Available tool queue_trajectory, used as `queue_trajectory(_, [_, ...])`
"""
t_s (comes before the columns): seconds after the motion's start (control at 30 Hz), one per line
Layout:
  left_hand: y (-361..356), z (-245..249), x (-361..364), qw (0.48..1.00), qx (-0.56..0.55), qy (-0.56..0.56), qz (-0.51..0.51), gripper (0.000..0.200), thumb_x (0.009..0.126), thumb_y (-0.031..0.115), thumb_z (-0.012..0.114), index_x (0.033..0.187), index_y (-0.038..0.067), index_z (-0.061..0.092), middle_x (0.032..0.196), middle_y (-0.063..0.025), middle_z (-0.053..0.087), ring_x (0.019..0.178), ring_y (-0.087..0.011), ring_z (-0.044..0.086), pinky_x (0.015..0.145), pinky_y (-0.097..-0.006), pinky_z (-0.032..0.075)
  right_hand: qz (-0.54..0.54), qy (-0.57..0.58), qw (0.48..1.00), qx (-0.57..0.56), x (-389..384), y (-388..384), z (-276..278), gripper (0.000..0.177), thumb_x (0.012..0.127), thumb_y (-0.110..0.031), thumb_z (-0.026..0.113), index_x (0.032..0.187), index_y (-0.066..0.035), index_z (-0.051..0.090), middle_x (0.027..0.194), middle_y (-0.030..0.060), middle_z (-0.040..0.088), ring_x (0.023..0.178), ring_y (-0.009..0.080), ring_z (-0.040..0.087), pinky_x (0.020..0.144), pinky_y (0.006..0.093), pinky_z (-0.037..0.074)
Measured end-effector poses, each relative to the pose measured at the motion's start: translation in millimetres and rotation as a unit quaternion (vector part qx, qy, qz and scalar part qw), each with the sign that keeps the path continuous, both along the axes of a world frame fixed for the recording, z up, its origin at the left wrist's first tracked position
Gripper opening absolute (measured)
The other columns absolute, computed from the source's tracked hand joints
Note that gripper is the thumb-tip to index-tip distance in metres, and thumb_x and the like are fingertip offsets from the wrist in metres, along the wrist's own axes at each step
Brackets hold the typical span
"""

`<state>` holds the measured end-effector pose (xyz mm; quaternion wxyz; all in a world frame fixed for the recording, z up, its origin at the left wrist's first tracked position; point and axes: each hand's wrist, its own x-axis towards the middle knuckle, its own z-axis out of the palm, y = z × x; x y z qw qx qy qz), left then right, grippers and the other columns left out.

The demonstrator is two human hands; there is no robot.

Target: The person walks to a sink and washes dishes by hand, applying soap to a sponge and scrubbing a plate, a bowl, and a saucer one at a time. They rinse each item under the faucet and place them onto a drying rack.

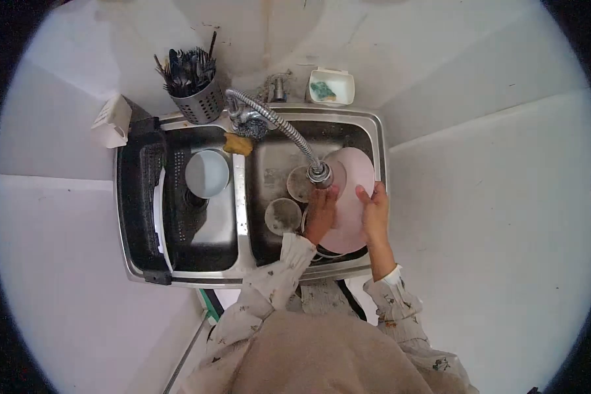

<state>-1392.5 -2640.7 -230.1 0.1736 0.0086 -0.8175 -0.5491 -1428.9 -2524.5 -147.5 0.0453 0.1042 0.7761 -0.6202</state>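
Observation:
A large pale pink plate (353,172) is held tilted over the right basin of a steel double sink (243,226). My right hand (374,211) grips its right edge. My left hand (322,211) lies flat against the plate's face, just below the spray head of the flexible faucet hose (319,173). Two small round dirty dishes (283,215) lie in the right basin to the left of the plate.
A light blue bowl (207,174) sits in the left basin beside a black drying rack (141,190). A yellow sponge (238,144) rests on the divider. A cutlery holder (194,88) and a white soap dish with a green scrubber (330,87) stand behind the sink.

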Motion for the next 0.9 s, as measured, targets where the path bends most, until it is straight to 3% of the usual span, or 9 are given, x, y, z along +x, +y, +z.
queue_trajectory(0.03, [-2, 10, 5, 0.983, 0.073, -0.17, -0.015, 0.038, 0.093, 0.021, 0.044, 0.125, 0.0, 0.041, 0.119, -0.0183, 0.048, 0.11, -0.0345, 0.045, 0.094, -0.0405, 0.034, 0.001, 0.001, 1.0, -0.002, 2, -2, 11, 0.021, 0.084, -0.011, 0.062, 0.1, -0.002, 0.051, 0.09, 0.0042, 0.059, 0.08, 0.0129, 0.055, 0.068, 0.0258, 0.043])
queue_trajectory(0.13, [-6, 16, 23, 0.929, 0.32, -0.187, 0.001, 0.046, 0.096, 0.03, 0.041, 0.131, 0.002, 0.036, 0.124, -0.0142, 0.046, 0.111, -0.0307, 0.044, 0.097, -0.0393, 0.033, 0.067, 0.062, 0.983, 0.16, 15, -6, 65, 0.026, 0.085, -0.019, 0.06, 0.097, 0.001, 0.05, 0.076, 0.0128, 0.059, 0.065, 0.0217, 0.055, 0.062, 0.0307, 0.044])
queue_trajectory(0.27, [-18, 54, 43, 0.871, 0.412, -0.267, -0.022, 0.059, 0.093, 0.044, 0.042, 0.134, 0.004, 0.035, 0.124, -0.0105, 0.046, 0.11, -0.0249, 0.045, 0.098, -0.0349, 0.032, 0.183, 0.002, 0.913, 0.364, 32, -7, 94, 0.024, 0.085, -0.016, 0.056, 0.101, 0.001, 0.047, 0.074, 0.0203, 0.059, 0.063, 0.0351, 0.058, 0.058, 0.0397, 0.045])
queue_trajectory(0.43, [-26, 88, 49, 0.635, 0.676, -0.373, -0.032, 0.065, 0.08, 0.054, 0.058, 0.121, 0.005, 0.048, 0.11, -0.0078, 0.054, 0.103, -0.017, 0.05, 0.087, -0.0316, 0.041, 0.295, -0.023, 0.836, 0.463, 64, -27, 99, 0.02, 0.085, -0.01, 0.054, 0.101, 0.0, 0.047, 0.082, 0.0194, 0.061, 0.07, 0.0374, 0.06, 0.062, 0.0417, 0.047])
queue_trajectory(0.57, [-34, 54, 55, 0.68, 0.651, -0.335, -0.038, 0.049, 0.08, 0.039, 0.06, 0.114, 0.005, 0.05, 0.102, -0.0074, 0.056, 0.095, -0.019, 0.054, 0.082, -0.0343, 0.044, 0.451, 0.051, 0.76, 0.466, 90, -35, 69, 0.032, 0.084, -0.013, 0.054, 0.113, -0.002, 0.047, 0.101, 0.0179, 0.059, 0.084, 0.0342, 0.06, 0.07, 0.0421, 0.049])
queue_trajectory(0.63, [-29, -25, 64, 0.608, 0.725, -0.318, 0.06, 0.041, 0.078, 0.025, 0.058, 0.113, 0.004, 0.051, 0.1, -0.0081, 0.058, 0.093, -0.023, 0.056, 0.084, -0.0359, 0.044, 0.477, 0.095, 0.75, 0.448, 91, -31, 50, 0.038, 0.083, -0.016, 0.055, 0.119, -0.003, 0.046, 0.11, 0.0185, 0.057, 0.095, 0.0334, 0.059, 0.076, 0.042, 0.048])
queue_trajectory(0.73, [-55, 28, 58, 0.593, 0.765, -0.246, 0.059, 0.038, 0.077, 0.018, 0.055, 0.112, 0.002, 0.051, 0.1, -0.0091, 0.058, 0.095, -0.0251, 0.056, 0.084, -0.0364, 0.045, 0.501, 0.21, 0.756, 0.365, 78, -12, 9, 0.054, 0.083, -0.028, 0.055, 0.129, -0.003, 0.04, 0.122, 0.0201, 0.05, 0.114, 0.0325, 0.048, 0.093, 0.0438, 0.04])
queue_trajectory(0.8, [-61, 39, 54, 0.585, 0.77, -0.248, 0.057, 0.038, 0.078, 0.019, 0.055, 0.112, 0.002, 0.051, 0.103, -0.0103, 0.058, 0.097, -0.026, 0.056, 0.086, -0.038, 0.044, 0.346, 0.281, 0.701, 0.557, 48, -7, -19, 0.061, 0.087, -0.038, 0.048, 0.135, -0.004, 0.033, 0.13, 0.0148, 0.046, 0.121, 0.0308, 0.041, 0.105, 0.0459, 0.025])
queue_trajectory(0.9, [-55, 34, 50, 0.59, 0.771, -0.233, 0.053, 0.04, 0.081, 0.023, 0.056, 0.114, 0.002, 0.05, 0.109, -0.0123, 0.057, 0.102, -0.0274, 0.054, 0.09, -0.0406, 0.043, 0.27, 0.301, 0.68, 0.612, 4, -39, -4, 0.066, 0.084, -0.041, 0.051, 0.135, -0.005, 0.033, 0.137, 0.0186, 0.035, 0.12, 0.0313, 0.043, 0.098, 0.0436, 0.034])
